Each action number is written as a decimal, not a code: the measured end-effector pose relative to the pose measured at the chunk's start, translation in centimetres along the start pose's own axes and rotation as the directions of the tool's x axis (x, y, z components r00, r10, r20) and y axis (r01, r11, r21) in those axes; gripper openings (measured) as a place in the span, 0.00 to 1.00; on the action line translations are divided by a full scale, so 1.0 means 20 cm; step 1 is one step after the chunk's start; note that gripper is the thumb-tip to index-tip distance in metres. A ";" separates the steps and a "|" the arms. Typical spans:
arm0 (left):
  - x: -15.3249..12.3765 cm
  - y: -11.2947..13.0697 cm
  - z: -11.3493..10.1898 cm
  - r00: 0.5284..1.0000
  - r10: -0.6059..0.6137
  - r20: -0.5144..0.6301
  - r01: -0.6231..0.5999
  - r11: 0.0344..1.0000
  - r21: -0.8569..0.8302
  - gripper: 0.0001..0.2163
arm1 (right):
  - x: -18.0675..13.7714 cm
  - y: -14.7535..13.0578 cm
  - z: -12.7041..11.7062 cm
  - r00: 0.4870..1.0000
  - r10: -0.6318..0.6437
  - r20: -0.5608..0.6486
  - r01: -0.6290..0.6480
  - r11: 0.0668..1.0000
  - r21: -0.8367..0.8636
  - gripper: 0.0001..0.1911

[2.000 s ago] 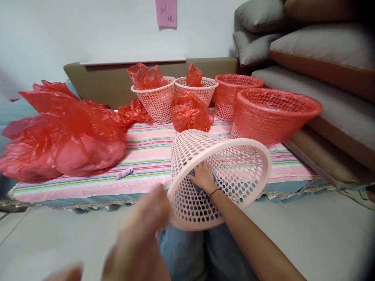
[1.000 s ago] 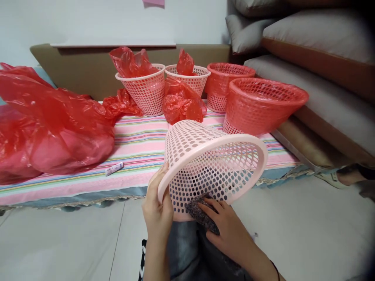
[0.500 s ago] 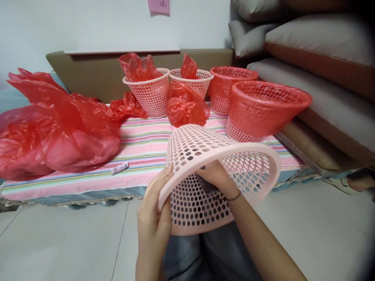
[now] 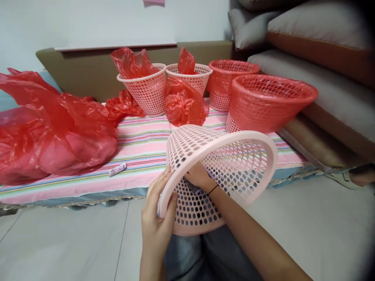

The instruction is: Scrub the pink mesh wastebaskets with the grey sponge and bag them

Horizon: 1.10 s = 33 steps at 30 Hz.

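Observation:
A pale pink perforated plastic basket (image 4: 199,145) lies tilted on its side before me, its wide mouth facing me. My left hand (image 4: 159,210) is closed round the left part of its rim, thumb on the inner side and fingers outside. Inside the basket, my right hand (image 4: 198,175) presses a dark greyish cloth (image 4: 191,188) against the inner wall. Its fingertips are partly hidden behind the rim, and a dark band circles the wrist.
Two pink baskets (image 4: 149,93) with red plastic bags inside stand behind, beside two red-bag-lined baskets (image 4: 269,105). A knotted red bag (image 4: 186,107) and a big red bag (image 4: 64,136) lie on the striped cloth (image 4: 140,144). Stacked cushions (image 4: 316,74) rise at right.
My right hand has moved deeper and leftward inside the basket with the cloth. The basket's rim has tipped slightly, and my left hand keeps its grip, thumb now further over the rim.

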<state>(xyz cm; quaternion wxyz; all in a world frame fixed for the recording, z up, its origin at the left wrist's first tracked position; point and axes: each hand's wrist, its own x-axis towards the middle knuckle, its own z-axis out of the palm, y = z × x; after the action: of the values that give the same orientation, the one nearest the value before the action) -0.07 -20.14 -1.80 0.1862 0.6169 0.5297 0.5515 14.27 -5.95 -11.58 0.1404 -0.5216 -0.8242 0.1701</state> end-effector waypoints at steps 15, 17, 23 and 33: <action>-0.19 -0.13 0.05 0.969 -0.207 -0.135 0.201 0.978 -0.058 0.27 | 0.02 0.02 0.01 0.988 0.058 0.146 -0.063 0.998 0.031 0.29; -0.24 -0.15 0.11 0.926 -0.277 -0.256 0.258 0.961 -0.104 0.26 | 0.03 0.04 0.02 0.989 0.053 0.141 -0.062 0.996 0.062 0.27; -0.25 -0.08 0.24 0.840 -0.228 -0.492 0.221 0.973 -0.072 0.18 | 0.05 0.11 0.04 0.997 0.014 0.070 -0.024 0.987 0.158 0.24; -0.03 -0.05 0.18 0.862 -0.070 -0.503 0.097 0.995 0.027 0.11 | 0.17 0.05 0.09 0.994 -0.088 -0.063 0.098 0.979 0.181 0.23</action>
<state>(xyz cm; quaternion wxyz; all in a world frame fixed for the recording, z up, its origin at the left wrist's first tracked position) 2.68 -19.04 -4.11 0.0502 0.4337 0.6001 0.6702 12.97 -2.63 -13.49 0.2181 -0.4718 -0.8243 0.2244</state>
